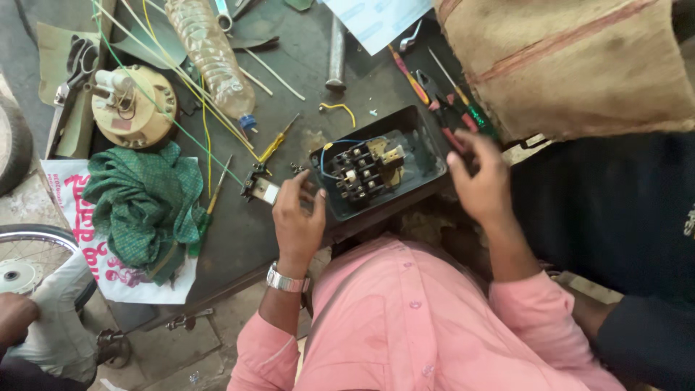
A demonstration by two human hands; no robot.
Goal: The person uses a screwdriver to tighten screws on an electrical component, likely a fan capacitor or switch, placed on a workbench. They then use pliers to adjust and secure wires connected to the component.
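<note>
I watch from above as my left hand (pixel 297 217) rests on the near-left rim of the shallow black plastic switch box (pixel 416 156), fingers curled loosely and clasping nothing that I can make out; the box lies open on the dark metal worktable (pixel 246 239), just ahead of my pink shirt, and inside it sits a black-and-cream contactor block (pixel 365 170) with a thin blue wire (pixel 329 152) looping from its left side. My right hand (pixel 481 181) hovers at the box's right edge, fingers spread and half-open, tips close to the red-handled pliers (pixel 445 116) lying beside the box; whether it touches them I cannot tell. Just left of my left hand lies a small black and white electrical part (pixel 259 188); a yellow-handled screwdriver (pixel 275 145) lies just beyond it, near the box's corner. Farther left a crumpled green checked cloth (pixel 145 203) sits on a white printed sheet (pixel 108 271); behind it stands a round tan motor housing (pixel 134 105) and a clear plastic bottle with a blue cap (pixel 210 54) lying on its side. A brown sack (pixel 572 61) fills the upper right; a wristwatch (pixel 286 281) circles my left wrist.
</note>
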